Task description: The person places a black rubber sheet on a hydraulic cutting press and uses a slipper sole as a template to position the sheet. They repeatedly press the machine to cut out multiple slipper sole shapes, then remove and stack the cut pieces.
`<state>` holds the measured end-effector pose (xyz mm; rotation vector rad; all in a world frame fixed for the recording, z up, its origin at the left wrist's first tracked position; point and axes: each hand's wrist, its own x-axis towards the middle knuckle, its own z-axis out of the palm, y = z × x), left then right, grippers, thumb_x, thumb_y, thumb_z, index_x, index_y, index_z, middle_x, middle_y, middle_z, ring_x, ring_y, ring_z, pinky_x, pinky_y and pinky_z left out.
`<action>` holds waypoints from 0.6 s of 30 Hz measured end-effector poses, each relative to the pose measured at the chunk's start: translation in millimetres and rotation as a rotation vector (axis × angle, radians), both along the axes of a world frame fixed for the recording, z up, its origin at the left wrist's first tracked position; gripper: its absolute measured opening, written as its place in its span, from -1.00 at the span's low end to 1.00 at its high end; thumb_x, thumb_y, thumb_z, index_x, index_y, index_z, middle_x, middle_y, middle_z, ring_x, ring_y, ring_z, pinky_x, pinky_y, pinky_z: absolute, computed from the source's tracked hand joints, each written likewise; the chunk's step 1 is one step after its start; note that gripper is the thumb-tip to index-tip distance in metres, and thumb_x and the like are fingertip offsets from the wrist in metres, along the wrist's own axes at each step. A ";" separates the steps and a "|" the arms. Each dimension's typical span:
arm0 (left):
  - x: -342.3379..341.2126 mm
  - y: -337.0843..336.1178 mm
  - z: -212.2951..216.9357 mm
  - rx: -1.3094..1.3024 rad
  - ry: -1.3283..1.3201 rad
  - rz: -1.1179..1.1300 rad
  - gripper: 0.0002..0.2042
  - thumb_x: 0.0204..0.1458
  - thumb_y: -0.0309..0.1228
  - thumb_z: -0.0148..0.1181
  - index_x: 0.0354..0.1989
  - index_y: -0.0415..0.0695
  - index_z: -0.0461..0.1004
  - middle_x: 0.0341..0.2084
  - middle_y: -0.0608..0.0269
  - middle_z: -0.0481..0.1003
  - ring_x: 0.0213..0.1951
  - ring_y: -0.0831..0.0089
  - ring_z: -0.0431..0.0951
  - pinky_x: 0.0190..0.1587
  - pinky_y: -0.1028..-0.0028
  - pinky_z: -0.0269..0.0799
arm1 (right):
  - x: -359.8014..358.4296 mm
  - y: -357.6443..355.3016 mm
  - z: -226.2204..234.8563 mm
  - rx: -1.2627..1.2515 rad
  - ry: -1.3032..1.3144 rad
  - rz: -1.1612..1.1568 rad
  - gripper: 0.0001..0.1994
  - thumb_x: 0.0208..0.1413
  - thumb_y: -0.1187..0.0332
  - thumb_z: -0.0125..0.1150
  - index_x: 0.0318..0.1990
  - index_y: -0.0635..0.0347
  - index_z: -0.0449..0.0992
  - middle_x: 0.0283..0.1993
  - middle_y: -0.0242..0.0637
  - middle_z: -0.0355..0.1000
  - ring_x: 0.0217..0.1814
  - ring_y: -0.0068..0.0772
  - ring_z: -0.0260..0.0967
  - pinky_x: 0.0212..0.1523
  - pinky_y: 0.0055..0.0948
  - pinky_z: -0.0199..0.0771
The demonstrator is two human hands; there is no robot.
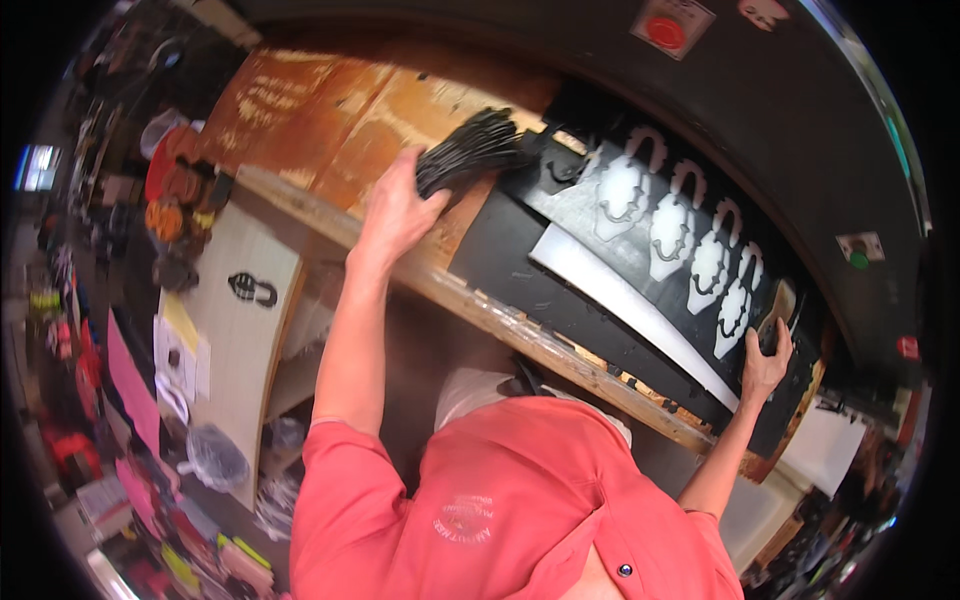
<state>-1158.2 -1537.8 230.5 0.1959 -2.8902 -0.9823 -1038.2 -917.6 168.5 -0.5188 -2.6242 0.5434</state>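
My left hand (398,205) is closed round a thick bundle of thin black cut pieces (475,150), lifted over the wooden part of the bench. At the right end of a black sheet (598,161), my right hand (767,365) curls its thumb and fingers about a dark object with a tan upper edge (784,298); its kind is hard to make out. Several shoe-upper-shaped cut-outs (670,232) run along the sheet between my hands, with white showing through them. One more dark cut shape (560,165) lies by the bundle's far end.
The worn wooden bench (300,120) has a raised front edge (490,315). A pale strip (630,305) lies along the black work surface. Behind it, a dark machine beam carries a red button (664,33) and a green button (858,260). Left stands a cabinet (235,350) with papers.
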 end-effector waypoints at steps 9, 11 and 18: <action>11.4 3.7 20.0 0.021 0.082 -0.063 -0.47 0.04 -0.35 0.42 0.20 -0.30 0.52 0.05 -0.14 0.56 0.13 -0.06 0.59 0.22 0.16 0.51 | -22.0 -26.4 44.2 0.326 0.037 0.128 -0.39 0.22 0.28 0.51 0.38 0.26 0.49 0.47 0.01 0.37 0.50 0.02 0.31 0.50 -0.10 0.29; 21.5 11.3 29.8 0.055 0.080 -0.144 -0.49 0.03 -0.37 0.42 0.18 -0.29 0.52 0.00 -0.10 0.56 0.09 -0.05 0.60 0.19 0.15 0.52 | -36.7 -72.3 80.0 0.007 0.132 0.272 -0.41 0.30 0.39 0.42 0.45 0.27 0.42 0.50 -0.03 0.34 0.54 -0.05 0.28 0.54 -0.11 0.26; 61.5 34.1 44.4 0.146 0.120 -0.519 -0.52 0.03 -0.44 0.38 0.15 -0.27 0.46 -0.07 -0.06 0.53 0.02 -0.08 0.60 0.10 0.11 0.55 | -115.2 -290.2 149.9 0.160 0.157 1.387 0.15 -0.08 -0.15 0.65 0.58 0.25 0.18 0.62 0.13 0.12 0.66 0.32 0.05 0.62 0.12 0.02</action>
